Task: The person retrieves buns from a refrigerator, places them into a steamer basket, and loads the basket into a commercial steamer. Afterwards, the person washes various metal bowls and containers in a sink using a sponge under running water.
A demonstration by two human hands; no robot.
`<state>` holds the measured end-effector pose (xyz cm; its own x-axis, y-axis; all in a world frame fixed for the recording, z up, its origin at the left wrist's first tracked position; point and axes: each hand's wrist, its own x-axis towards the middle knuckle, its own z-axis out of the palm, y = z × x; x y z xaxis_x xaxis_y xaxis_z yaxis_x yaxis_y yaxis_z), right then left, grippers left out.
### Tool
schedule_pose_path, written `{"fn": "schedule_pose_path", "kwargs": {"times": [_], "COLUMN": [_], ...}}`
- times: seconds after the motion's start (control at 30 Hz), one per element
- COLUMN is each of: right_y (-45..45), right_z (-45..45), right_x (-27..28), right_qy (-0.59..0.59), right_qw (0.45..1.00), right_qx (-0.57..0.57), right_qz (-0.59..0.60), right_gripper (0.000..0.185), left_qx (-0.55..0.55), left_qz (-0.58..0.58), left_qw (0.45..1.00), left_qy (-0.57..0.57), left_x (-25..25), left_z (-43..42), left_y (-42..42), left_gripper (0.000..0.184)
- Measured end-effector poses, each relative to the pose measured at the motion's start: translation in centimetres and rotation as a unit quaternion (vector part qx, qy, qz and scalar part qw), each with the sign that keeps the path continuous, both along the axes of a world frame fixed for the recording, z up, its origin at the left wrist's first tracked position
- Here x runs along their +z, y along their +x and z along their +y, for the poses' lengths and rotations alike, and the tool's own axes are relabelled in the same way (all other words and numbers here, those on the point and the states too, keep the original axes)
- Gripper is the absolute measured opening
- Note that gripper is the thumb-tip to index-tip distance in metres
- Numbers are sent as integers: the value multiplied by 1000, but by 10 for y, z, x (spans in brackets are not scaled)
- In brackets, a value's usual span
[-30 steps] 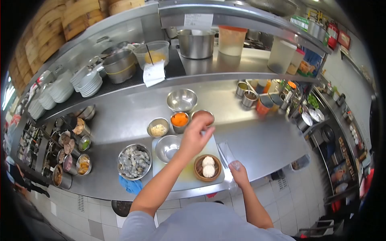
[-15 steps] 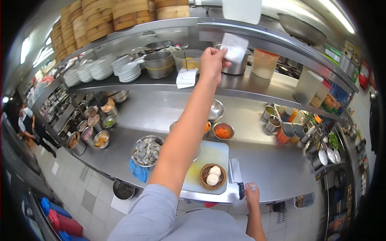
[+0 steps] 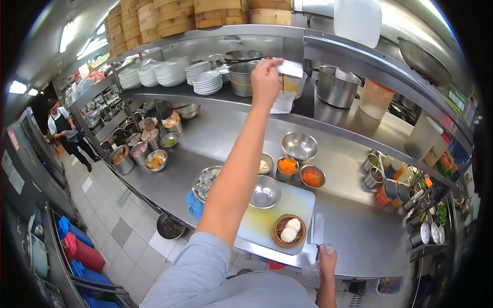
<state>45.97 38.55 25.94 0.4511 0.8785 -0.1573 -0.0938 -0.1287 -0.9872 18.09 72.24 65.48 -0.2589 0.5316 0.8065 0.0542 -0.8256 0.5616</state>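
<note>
My left hand [image 3: 266, 81] is raised at the shelf, fingers pinched on a small white paper slip [image 3: 292, 68]. Just below that slip, a thin upright spike holds a stack of paper slips [image 3: 283, 103]. Low at the right, my right hand [image 3: 327, 262] is closed on crumpled clear plastic [image 3: 311, 269], by the table's front edge. Beside it lies a cleaver [image 3: 317, 229], its handle mostly hidden. A bamboo steamer [image 3: 277, 241] with two white buns [image 3: 291, 230] rests on a cutting board [image 3: 255, 226].
Steel bowls [image 3: 299, 146] hold shredded carrot and other ingredients; one bowl of shrimp [image 3: 206, 179] is partly behind my left arm. White plates [image 3: 172, 72] and pots [image 3: 337, 86] line the shelf. A co-worker [image 3: 64, 128] stands in the aisle at the left.
My view has turned left. My left hand has carried the slip leftward along the shelf to the spiked stack. My right hand keeps its hold on the plastic.
</note>
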Motion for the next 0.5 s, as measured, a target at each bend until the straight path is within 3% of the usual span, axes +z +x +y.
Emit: {"fn": "schedule_pose_path", "kwargs": {"times": [0.03,0.1,0.17,0.23,0.4,0.5], "right_y": [-2,-2,-3,-6,-11,-18], "right_z": [0,1,1,-3,-5,-6], "right_x": [3,-4,-6,-5,-5,2], "right_qy": [-4,-5,-5,-15,-14,-17], "right_qw": [1000,1000,1000,1000,999,999], "right_qx": [4,-2,-7,0,-27,-37], "right_qz": [-9,-10,-9,-14,-17,-6], "right_gripper": [9,10,11,12,9,11], "left_qx": [-14,-87,-145,-218,-285,-257], "left_qz": [-7,-51,-130,-179,-175,-113], "left_qw": [1000,993,975,956,936,950], "left_qy": [16,-55,-107,-81,-107,-139], "left_x": [-7,-7,-2,0,-4,-1], "left_z": [26,34,26,29,43,52], "left_y": [-5,-10,-12,-16,-7,-7], "left_gripper": [27,18,23,27,28,27]}}
